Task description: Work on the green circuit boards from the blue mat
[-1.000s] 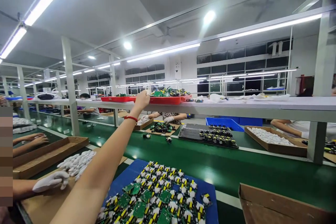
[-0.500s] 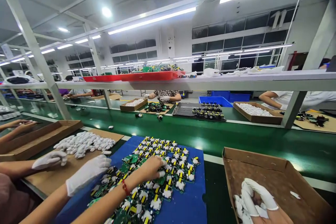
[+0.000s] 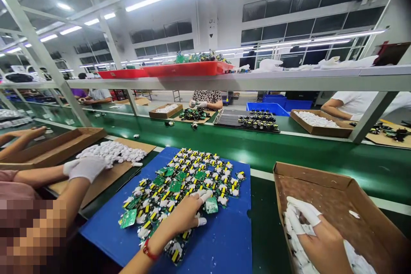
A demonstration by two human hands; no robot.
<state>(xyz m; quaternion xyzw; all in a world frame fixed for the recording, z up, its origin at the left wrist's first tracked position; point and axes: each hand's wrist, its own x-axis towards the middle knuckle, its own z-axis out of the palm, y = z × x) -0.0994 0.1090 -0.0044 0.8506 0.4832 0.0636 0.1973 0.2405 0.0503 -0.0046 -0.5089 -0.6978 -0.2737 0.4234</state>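
My left hand [image 3: 184,214], with white finger covers, reaches over small circuit-board assemblies [image 3: 192,167] with white and yellow parts. Its thumb and fingers are apart, beside a green board [image 3: 211,205] lying with its green face up; I cannot tell if the fingertips touch it. The assemblies stand in close rows on a blue sheet [image 3: 229,239]. My right hand [image 3: 321,235], also with covered fingertips, is inside a cardboard box [image 3: 321,180]. Its fingers are curled together round a small white piece [image 3: 310,229], above a heap of white pieces [image 3: 293,246].
To the left, a co-worker's gloved hands [image 3: 85,169] are at a pile of white pieces [image 3: 112,150]. Beyond runs a green conveyor belt [image 3: 205,137]. A shelf [image 3: 272,81] with red trays [image 3: 189,69] crosses above it. People sit on the far side.
My left hand has shifted slightly down, its fingers more spread, and the green board shows beside it. The co-worker's gloved hands left the blue sheet for the white pile. The view has tilted down.
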